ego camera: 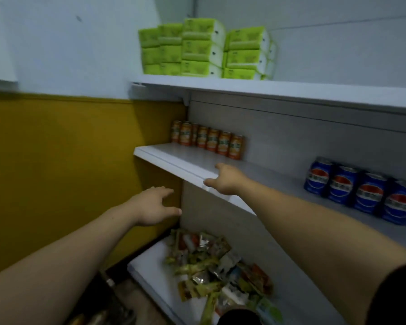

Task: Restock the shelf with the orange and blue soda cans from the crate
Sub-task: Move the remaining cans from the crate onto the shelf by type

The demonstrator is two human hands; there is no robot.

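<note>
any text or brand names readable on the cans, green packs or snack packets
None can be read as text.
orange cans: label print, too blurred.
blue cans: characters on a red, white and blue emblem, too blurred.
green packs: faint print, too small.
snack packets: print too blurred.
</note>
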